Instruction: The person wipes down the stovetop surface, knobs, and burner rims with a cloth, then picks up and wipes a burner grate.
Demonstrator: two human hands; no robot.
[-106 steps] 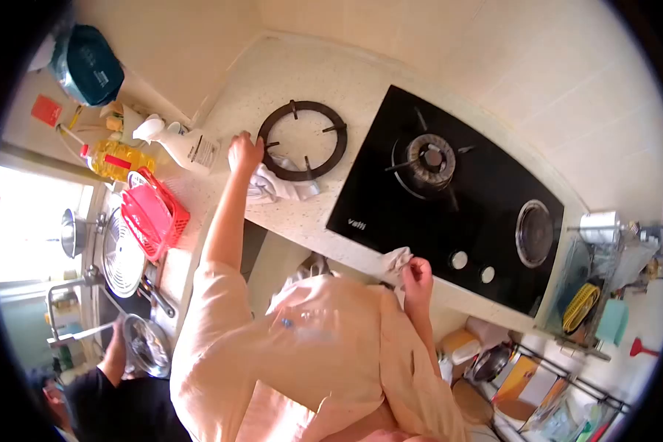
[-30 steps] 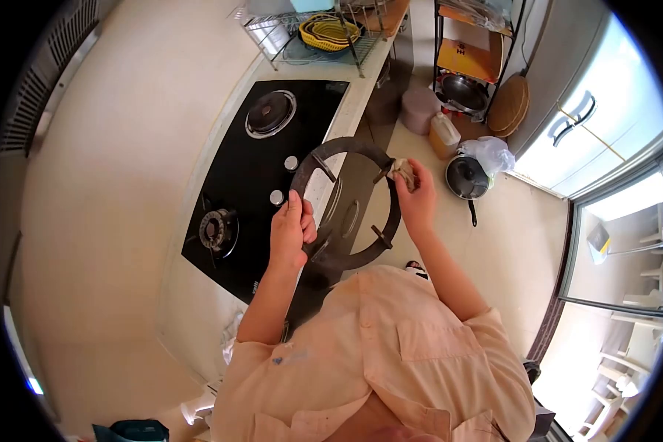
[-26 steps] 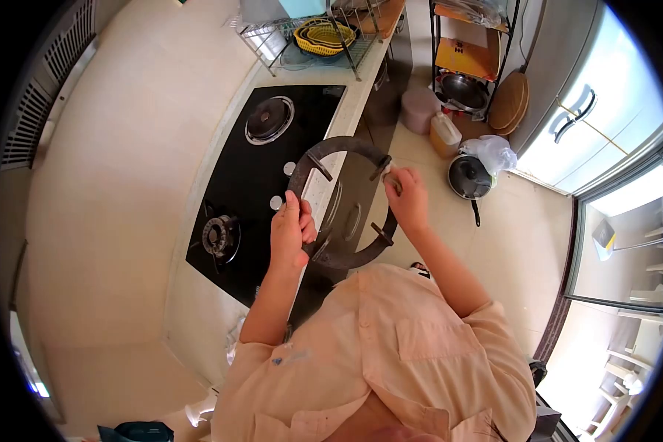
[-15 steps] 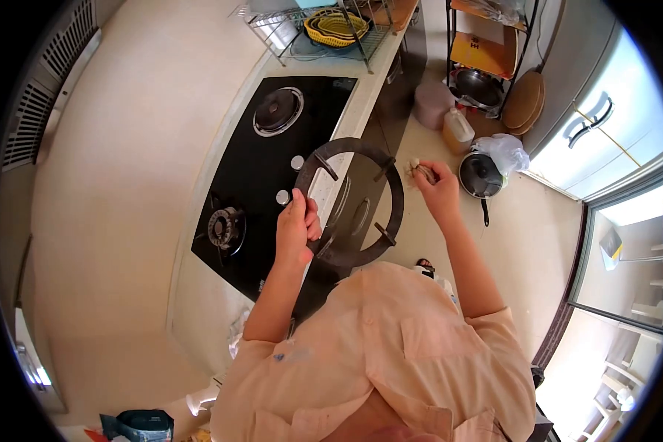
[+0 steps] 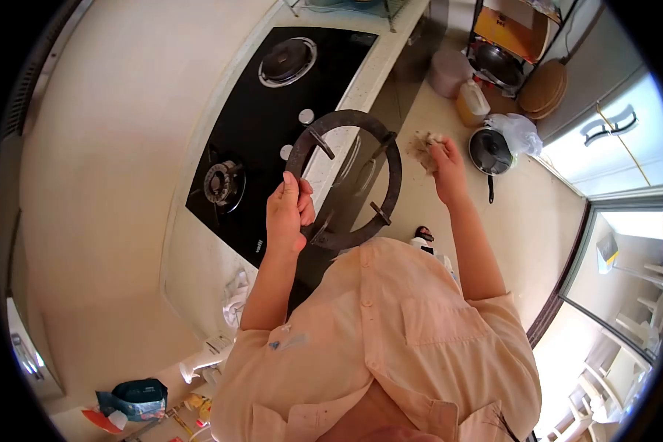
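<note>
My left hand [image 5: 291, 205] is wrapped round the near left rim of a dark round pan support [image 5: 395, 169]. The ring, with several inward prongs, is tilted in the air in front of my chest, over the counter's front edge. My right hand [image 5: 448, 166] pinches a crumpled, brown-stained cloth [image 5: 423, 149] to the right of the ring, apart from it. On the left lies the black gas hob [image 5: 247, 132]. Its near burner [image 5: 225, 183] shows without a support; the far burner [image 5: 287, 62] has a dark round top. Two control knobs [image 5: 306, 116] are partly beside the ring.
A lidded frying pan [image 5: 488, 153] and a plastic bag [image 5: 521, 135] are on the floor at right. A jug of yellowish liquid [image 5: 472, 107] and a round pinkish container [image 5: 449, 72] stand beyond. White cabinets [image 5: 619, 140] line the right; a dark pouch [image 5: 134, 400] lies lower left.
My right hand has moved up and slightly right with the cloth, which now hangs more spread out. The ring stays in my left hand; the view has shifted downward.
</note>
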